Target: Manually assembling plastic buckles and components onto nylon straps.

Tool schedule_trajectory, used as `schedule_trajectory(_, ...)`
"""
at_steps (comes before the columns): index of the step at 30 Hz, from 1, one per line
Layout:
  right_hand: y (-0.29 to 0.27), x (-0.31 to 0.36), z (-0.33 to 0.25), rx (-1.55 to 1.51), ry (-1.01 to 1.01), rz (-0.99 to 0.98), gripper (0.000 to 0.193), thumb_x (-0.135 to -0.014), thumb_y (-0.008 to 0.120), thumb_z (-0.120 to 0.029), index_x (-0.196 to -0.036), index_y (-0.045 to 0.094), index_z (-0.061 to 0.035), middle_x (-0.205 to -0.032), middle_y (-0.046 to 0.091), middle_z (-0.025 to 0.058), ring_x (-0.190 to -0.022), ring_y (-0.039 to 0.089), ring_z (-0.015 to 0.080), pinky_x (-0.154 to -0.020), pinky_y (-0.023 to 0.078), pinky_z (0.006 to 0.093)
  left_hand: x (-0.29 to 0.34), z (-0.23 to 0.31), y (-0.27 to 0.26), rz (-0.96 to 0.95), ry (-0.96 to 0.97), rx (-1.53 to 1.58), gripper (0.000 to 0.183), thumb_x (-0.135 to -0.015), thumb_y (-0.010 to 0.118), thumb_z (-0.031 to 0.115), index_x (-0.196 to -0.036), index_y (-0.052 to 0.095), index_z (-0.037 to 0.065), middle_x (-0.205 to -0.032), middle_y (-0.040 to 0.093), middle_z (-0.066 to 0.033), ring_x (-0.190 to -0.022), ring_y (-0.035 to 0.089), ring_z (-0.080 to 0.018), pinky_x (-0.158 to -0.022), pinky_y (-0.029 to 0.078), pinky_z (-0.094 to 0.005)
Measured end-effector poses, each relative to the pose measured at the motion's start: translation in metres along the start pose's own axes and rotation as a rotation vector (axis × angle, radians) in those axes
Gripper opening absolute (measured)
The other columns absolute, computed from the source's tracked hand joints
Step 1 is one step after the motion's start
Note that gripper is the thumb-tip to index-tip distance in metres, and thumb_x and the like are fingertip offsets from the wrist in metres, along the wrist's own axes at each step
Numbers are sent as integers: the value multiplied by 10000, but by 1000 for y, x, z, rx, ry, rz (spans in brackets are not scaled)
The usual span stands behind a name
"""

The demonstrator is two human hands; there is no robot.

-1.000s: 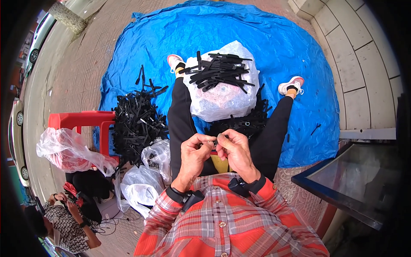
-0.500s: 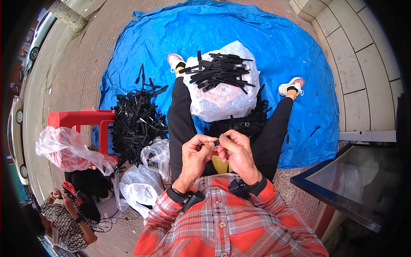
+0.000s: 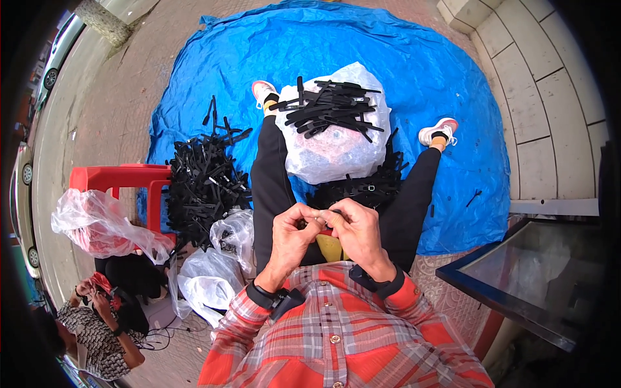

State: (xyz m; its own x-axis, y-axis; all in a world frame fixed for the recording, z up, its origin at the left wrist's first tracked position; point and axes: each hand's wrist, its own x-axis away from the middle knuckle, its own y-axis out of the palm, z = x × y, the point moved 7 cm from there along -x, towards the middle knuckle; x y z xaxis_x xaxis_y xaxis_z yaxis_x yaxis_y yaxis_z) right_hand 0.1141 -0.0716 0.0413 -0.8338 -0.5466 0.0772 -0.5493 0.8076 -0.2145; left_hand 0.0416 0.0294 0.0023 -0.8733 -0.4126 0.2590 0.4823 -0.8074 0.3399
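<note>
My left hand (image 3: 292, 234) and my right hand (image 3: 356, 234) meet fingertip to fingertip above my lap. Both are closed in a pinch around a small black piece (image 3: 337, 212), probably a strap; most of it is hidden by the fingers. Just beyond them, between my legs, lies a heap of black straps (image 3: 362, 189), some with small metal buckles. A stuffed white plastic bag (image 3: 323, 160) stands past that heap, with a stack of black straps (image 3: 333, 107) laid across its top. Under my hands a yellow object (image 3: 330, 247) shows in part.
A large pile of black straps (image 3: 206, 187) rises on the blue tarpaulin (image 3: 446, 71) by my left leg. Clear plastic bags (image 3: 210, 278) and a red stool (image 3: 123, 176) are at the left. Another person (image 3: 97, 323) sits lower left. A dark-framed glass panel (image 3: 517, 271) stands right.
My fingertips have drawn closer together, and the black piece between them is now more covered. The whole view has shifted slightly. The other person's hands have moved a little.
</note>
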Motion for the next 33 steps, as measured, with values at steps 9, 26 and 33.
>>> schedule_trajectory(9, 12, 20, -58, 660, -730, 135, 120, -713, 594, 40, -819, 546, 67, -678, 481, 127, -575, 526, 238, -473, 433, 315, -5, 24, 11, 35, 190, -56, 142, -792, 600, -44, -929, 620, -15, -745, 580, 12, -685, 500, -24, -623, 417, -164)
schedule_trajectory(26, 3, 31, -48, 535, -901, 67, 421, -690, 619, 19, -1102, 548, 67, -949, 533, 156, -817, 568, 284, -726, 500, 344, -13, 11, 10, -113, 5, 365, 243, -796, 553, -80, -1035, 577, -41, -663, 532, 17, -529, 420, -15, -475, 316, -146)
schedule_trajectory(33, -2, 4, -53, 611, -695, 8, 155, -732, 635, -94, -717, 494, -31, -676, 493, 94, -591, 507, 249, -512, 388, 344, -7, 13, 12, -93, 28, 160, 183, -845, 596, 53, -1016, 598, -14, -777, 562, 16, -617, 486, -22, -538, 388, -146)
